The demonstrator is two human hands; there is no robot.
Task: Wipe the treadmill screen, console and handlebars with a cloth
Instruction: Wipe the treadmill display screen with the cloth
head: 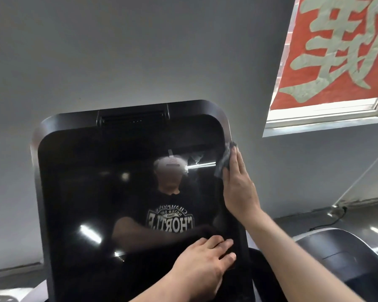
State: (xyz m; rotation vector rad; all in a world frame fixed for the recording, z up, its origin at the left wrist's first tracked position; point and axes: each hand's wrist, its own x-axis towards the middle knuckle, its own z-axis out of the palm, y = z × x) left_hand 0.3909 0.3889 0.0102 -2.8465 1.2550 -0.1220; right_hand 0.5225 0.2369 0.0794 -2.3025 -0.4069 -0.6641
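1. Right hand [238, 184]: flat, fingers straight and together, pressing a dark grey crumpled cloth [225, 161] against the upper right edge of the screen; cloth bunched under the fingertips and showing to their left.
2. Left hand [202, 261]: palm down at the lower right of the screen, fingers loosely spread and nearly straight, resting on the glass near the right frame edge; holding nothing, probably steadying the panel.
3. Large glossy black rectangular treadmill screen [109, 203]: upright, slightly tilted, long axis running near to far (bottom to top in view); rounded black frame with a slotted vent at the top. Reflected in the glass: the person in a dark printed shirt, plus ceiling lights.
4. Key relation: cloth at the far right corner, so nearly all unwiped glass lies to the left of and below the right hand; right hand the one placed to sweep leftward across or down along the long axis, left hand lying in that downward path near the bottom.
5. Farther out: grey wall [140, 51] behind, red banner with pale characters [336, 51] in a window at upper right, dark rounded machine housing [340, 258] at lower right. Console and handlebars not clearly in view.
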